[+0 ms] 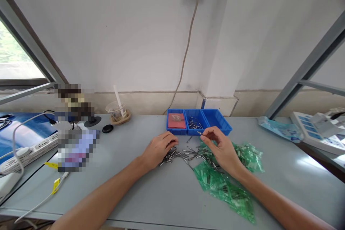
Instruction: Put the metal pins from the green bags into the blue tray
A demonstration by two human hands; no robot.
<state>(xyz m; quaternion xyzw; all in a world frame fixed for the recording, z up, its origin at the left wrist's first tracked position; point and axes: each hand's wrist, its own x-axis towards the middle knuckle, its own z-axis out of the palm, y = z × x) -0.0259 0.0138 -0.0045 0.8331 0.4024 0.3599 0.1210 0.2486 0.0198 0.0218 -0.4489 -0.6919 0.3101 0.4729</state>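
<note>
Pinching a small piece [199, 132] — right fingers [213, 130].

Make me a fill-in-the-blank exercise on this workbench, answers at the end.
1. The bags beside the metal pins are coloured ____.
2. The red item lies in the ____ of the three blue bins.
3. A small part is pinched in the person's ____ hand.
4. A white ____ sticks up out of the cup.

Missing words: green; leftmost; right; straw.
</note>
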